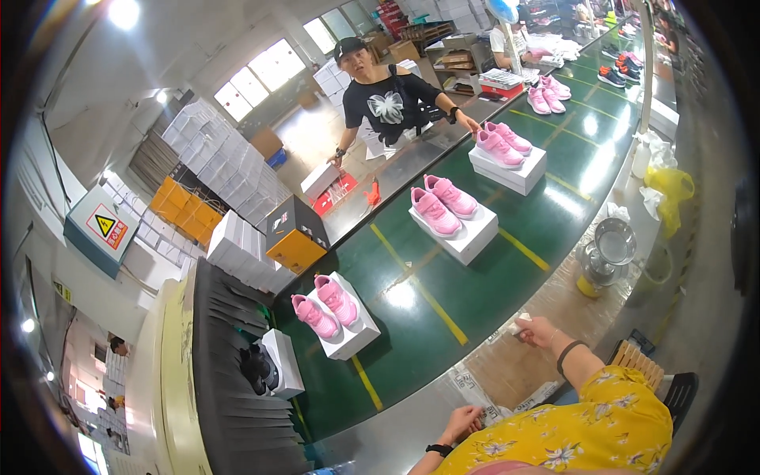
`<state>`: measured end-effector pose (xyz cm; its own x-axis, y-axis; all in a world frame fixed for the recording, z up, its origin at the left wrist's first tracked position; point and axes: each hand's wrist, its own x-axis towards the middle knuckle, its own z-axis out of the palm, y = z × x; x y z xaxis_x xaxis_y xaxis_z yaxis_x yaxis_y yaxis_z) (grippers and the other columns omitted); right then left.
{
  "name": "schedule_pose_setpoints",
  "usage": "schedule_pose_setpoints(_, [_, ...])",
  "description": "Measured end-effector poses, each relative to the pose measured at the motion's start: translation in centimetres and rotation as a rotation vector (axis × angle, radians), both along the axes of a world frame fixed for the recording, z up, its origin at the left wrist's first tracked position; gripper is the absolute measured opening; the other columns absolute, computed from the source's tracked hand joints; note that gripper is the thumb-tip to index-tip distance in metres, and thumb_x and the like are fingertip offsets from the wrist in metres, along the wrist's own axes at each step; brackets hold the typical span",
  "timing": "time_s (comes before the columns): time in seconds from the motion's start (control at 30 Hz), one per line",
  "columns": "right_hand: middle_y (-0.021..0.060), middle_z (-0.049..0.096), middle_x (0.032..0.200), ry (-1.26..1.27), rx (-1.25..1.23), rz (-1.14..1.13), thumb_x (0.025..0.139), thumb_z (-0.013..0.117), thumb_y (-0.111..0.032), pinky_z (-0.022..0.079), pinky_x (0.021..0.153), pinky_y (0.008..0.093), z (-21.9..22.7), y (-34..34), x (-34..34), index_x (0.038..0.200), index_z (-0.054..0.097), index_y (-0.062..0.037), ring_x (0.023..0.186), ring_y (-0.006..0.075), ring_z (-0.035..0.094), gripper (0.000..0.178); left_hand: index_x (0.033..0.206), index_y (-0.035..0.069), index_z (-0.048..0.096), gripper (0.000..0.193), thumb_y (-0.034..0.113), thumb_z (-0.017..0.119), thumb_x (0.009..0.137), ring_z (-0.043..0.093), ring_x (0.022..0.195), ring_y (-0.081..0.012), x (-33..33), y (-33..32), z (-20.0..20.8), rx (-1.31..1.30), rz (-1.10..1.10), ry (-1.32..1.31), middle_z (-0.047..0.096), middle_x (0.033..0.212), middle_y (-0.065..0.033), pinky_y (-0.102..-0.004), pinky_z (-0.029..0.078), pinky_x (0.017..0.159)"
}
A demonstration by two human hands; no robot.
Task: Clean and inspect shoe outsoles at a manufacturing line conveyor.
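Observation:
My right hand [538,332] is closed on a small white wad [522,318], perhaps tissue, over the brown cardboard-covered ledge [507,364]. My left hand [461,425] rests lower, at the ledge's near edge beside printed clear tape [475,392]. Its fingers are curled in; whatever they may hold is hidden. Beyond both hands runs a green conveyor belt [412,340] with yellow lines. Pairs of pink sneakers sit on white shoe boxes: one pair [336,299] at left, another pair [445,206] in the middle, and a third [503,146] farther right.
At the belt's left end, black shoes [257,368] and a white box [283,362] stand by a dark strip curtain [226,380]. Metal bowls [613,241] stand on the ledge at right, near a yellow bag [671,194]. Across the belt, a person [388,107] reaches toward the third pair.

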<state>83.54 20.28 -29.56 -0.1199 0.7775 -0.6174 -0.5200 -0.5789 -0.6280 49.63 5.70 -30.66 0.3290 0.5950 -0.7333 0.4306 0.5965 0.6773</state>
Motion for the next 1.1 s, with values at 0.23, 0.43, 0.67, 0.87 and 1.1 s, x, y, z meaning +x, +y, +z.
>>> schedule_pose_setpoints(0.23, [0.0026,0.066,0.079,-0.047,-0.005,0.015,0.087,0.074,-0.024,0.048,0.054,0.0224,0.5,-0.3,0.0,0.093,0.062,-0.0079,0.060,0.0094,0.058,0.020,0.091,0.002,0.070,0.043,0.042,0.056,0.096,0.064,0.050,-0.0145,0.8,1.2,0.0,-0.122,0.105,0.071,0.068,0.066,-0.0065,-0.0227,0.046,0.044])
schedule_pose_setpoints(0.43, [0.0019,0.066,0.079,-0.019,0.020,0.029,0.088,0.074,-0.025,0.048,0.053,0.0221,-1.2,0.0,0.9,0.096,0.063,-0.0066,0.060,0.0091,0.059,0.022,0.090,0.003,0.070,0.042,0.043,0.058,0.095,0.064,0.052,-0.0135,1.3,1.9,0.4,-0.150,0.076,0.046,0.068,0.067,-0.0055,-0.0222,0.046,0.045])
schedule_pose_setpoints(0.67, [0.0024,0.066,0.079,0.017,0.029,0.054,0.089,0.072,-0.023,0.048,0.052,0.0209,-1.4,0.2,1.3,0.095,0.062,-0.0059,0.060,0.0091,0.059,0.021,0.092,0.004,0.070,0.041,0.043,0.059,0.094,0.063,0.053,-0.0123,1.4,2.2,0.3,-0.214,0.089,0.069,0.068,0.068,-0.0053,-0.0209,0.044,0.045])
schedule_pose_setpoints(0.87, [0.0032,0.066,0.077,0.053,-0.019,0.007,0.088,0.072,-0.023,0.051,0.053,0.0218,0.4,-0.2,1.4,0.092,0.062,-0.0069,0.059,0.0103,0.059,0.019,0.093,0.003,0.070,0.041,0.043,0.059,0.094,0.064,0.053,-0.0129,1.8,2.6,1.1,-0.244,0.090,0.080,0.068,0.069,-0.0056,-0.0202,0.044,0.045])
schedule_pose_setpoints(1.1, [0.0034,0.066,0.075,0.098,-0.019,-0.021,0.088,0.073,-0.025,0.052,0.053,0.0225,0.2,-0.1,2.1,0.090,0.062,-0.0073,0.058,0.0111,0.060,0.021,0.095,0.001,0.069,0.043,0.043,0.059,0.094,0.064,0.055,-0.0132,2.1,2.8,1.5,-0.278,0.118,0.032,0.068,0.070,-0.0064,-0.0199,0.044,0.045])
